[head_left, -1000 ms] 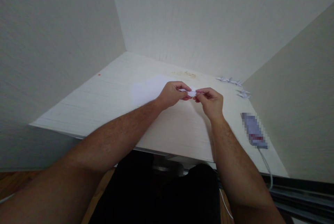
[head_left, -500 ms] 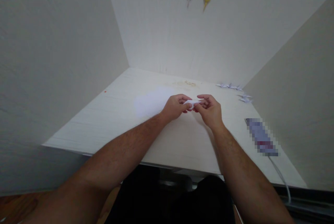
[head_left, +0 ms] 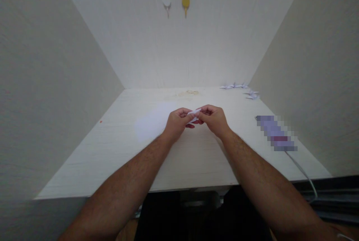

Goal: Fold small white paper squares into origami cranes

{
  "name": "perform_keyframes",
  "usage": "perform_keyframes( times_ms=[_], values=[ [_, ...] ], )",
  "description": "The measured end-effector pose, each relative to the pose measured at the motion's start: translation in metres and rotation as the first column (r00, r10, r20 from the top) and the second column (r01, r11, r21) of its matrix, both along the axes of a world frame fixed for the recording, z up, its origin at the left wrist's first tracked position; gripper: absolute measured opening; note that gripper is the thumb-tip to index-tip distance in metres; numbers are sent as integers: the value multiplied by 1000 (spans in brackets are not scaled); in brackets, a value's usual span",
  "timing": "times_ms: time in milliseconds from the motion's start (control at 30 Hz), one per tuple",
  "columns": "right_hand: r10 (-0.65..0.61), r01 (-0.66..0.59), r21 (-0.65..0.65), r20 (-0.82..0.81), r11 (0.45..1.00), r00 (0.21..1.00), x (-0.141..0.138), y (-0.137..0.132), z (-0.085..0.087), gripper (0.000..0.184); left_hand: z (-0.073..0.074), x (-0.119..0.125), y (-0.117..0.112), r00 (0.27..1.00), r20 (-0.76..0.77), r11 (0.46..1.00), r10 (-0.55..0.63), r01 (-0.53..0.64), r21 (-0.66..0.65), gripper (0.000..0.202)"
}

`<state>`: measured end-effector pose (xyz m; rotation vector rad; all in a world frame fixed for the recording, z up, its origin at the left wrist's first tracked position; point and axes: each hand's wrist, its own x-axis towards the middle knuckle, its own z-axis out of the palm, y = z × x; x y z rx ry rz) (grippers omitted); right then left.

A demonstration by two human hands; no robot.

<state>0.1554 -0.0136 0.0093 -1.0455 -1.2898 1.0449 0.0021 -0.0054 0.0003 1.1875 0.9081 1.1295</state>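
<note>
Both my hands meet above the middle of a white desk [head_left: 112,158]. My left hand [head_left: 176,123] and my right hand [head_left: 214,120] each pinch one end of a small folded piece of white paper [head_left: 194,114]. The fingers of both hands are curled tight around it, so most of the paper is hidden. A flat white sheet of paper [head_left: 151,123] lies on the desk just left of my left hand.
Several small folded paper figures [head_left: 234,85] sit at the desk's back right corner, more [head_left: 251,95] beside the right wall. A blurred flat device [head_left: 276,132] with a white cable [head_left: 303,171] lies at the right. Two hooks [head_left: 185,2] hang on the back wall. Walls enclose three sides.
The camera view has swung to face the desk squarely. My hands have drawn closer together on the folded paper, and the paper now tilts up between them.
</note>
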Motion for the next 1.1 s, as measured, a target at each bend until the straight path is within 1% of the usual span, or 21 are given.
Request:
perform_keyframes(
  times_ms=[100, 267, 467, 567, 667, 733, 767, 833, 867, 933, 967, 1033, 1100],
  values=[
    [-6, 6, 6, -27, 1000, 1000, 0, 1, -2, 26, 1, 0, 1, 999, -16, 998, 49, -48, 33, 35],
    [-69, 69, 6, 0, 998, 998, -1, 3, -6, 16, 3, 3, -1, 984, -61, 977, 169, -159, 142, 31],
    [-118, 118, -18, 0, 993, 993, -3, 3, -4, 11, 1, 7, -2, 968, -96, 949, 234, -206, 239, 23],
    [-159, 159, -10, 36, 987, 987, -4, 4, -5, 10, -1, 5, -3, 936, -179, 903, 305, -224, 365, 18],
    [-216, 215, 25, 50, 976, 975, -5, 4, -6, 8, 1, 4, -6, 890, -264, 847, 371, -208, 490, 15],
    [-265, 263, 44, 32, 964, 964, -8, 4, -5, 8, 2, 6, -8, 877, -286, 827, 386, -191, 528, 15],
    [-285, 284, 47, 17, 958, 958, -9, 4, -4, 8, 3, 6, -9, 876, -286, 826, 387, -192, 531, 15],
    [-282, 284, 33, -40, 958, 958, -10, 2, -1, 9, 4, 8, -9, 892, -255, 847, 373, -215, 486, 15],
    [-248, 250, 13, -83, 968, 965, -10, 1, 1, 11, 4, 9, -8, 911, -217, 872, 350, -232, 431, 18],
    [-131, 129, -26, -171, 991, 977, -9, 0, 3, 20, 4, 10, -6, 957, -95, 930, 273, -238, 280, 27],
    [-75, 70, -32, -191, 997, 979, -8, 0, 4, 23, 4, 9, -5, 973, -23, 954, 229, -219, 205, 31],
    [-22, 19, -20, -172, 1000, 985, -5, 0, 3, 22, 3, 8, -3, 985, 86, 982, 151, -159, 104, 36],
    [-33, 33, 4, -116, 999, 993, -4, 1, 1, 20, 2, 6, -2, 986, 127, 992, 103, -112, 62, 37]
  ],
)
